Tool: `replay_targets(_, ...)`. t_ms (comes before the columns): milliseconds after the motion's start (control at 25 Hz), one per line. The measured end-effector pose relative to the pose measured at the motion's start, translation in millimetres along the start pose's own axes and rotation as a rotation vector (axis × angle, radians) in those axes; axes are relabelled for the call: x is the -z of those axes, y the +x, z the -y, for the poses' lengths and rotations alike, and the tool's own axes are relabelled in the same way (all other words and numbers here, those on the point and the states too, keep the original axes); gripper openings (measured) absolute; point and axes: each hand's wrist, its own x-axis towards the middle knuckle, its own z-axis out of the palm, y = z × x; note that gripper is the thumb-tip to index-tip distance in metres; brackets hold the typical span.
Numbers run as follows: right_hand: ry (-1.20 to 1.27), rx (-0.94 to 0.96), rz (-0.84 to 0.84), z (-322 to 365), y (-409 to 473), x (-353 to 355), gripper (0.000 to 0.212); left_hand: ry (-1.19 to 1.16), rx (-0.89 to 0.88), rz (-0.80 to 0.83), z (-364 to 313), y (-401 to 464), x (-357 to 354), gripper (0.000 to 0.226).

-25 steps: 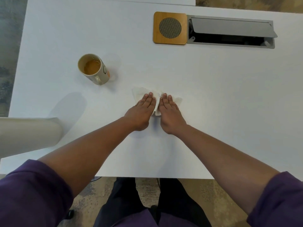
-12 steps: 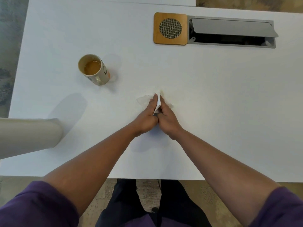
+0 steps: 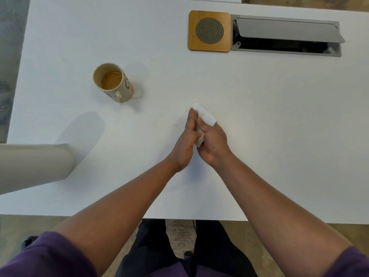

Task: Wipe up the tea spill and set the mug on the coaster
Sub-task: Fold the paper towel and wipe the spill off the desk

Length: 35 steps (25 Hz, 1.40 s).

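Note:
A beige mug (image 3: 119,90) holding tea stands upright on the white table (image 3: 259,116), left of centre. The square wooden coaster (image 3: 209,31) with a round mesh centre lies at the far side, with nothing on it. A white paper towel (image 3: 205,115) is bunched up between my two hands at the table's middle. My right hand (image 3: 214,144) holds it, and the towel drapes over that hand's fingers. My left hand (image 3: 184,144) presses against it with straight fingers. Both hands are well right of the mug and nearer to me than the coaster.
An open grey cable hatch (image 3: 285,37) is set into the table right beside the coaster. A beige rounded object (image 3: 34,164) juts over the table's left front edge. The table's near edge runs just above my lap.
The towel lay flat under both palms a second ago. My hands have since drawn together and gathered it into a bunch between them. The mug and coaster have not moved.

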Motion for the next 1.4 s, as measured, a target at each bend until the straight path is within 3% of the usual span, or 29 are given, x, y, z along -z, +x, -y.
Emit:
replay_targets(160,-0.490,0.205,-0.162,29,13,5,0.033,0.060,-0.151,-0.221,8,0,19,0.066)
replay_targets(360,-1.294,0.705,-0.047,56,37,17,0.061,0.222,-0.196,-0.474,25,1,54,0.055)
replay_targets(440,-1.628,0.727,0.035,54,48,20,0.070,0.298,-0.182,-0.500,34,-2,65,0.051)
replay_targets(560,-1.886,0.570,0.218,33,57,20,0.068,0.373,-0.172,-0.515,44,-7,75,0.050)
replay_targets(960,-2.022,0.583,0.315,-29,30,31,0.068,0.402,-0.183,-0.490,46,-12,75,0.049)
replay_targets(1200,-1.969,0.522,0.276,-37,22,27,0.076,0.408,-0.212,-0.477,48,-13,78,0.048)
replay_targets(1280,-1.894,0.561,0.233,-32,24,27,0.070,0.404,-0.212,-0.476,49,-14,79,0.047)
replay_targets(1400,-1.980,0.637,0.135,-28,26,34,0.065,0.393,-0.202,-0.478,50,-14,80,0.048)
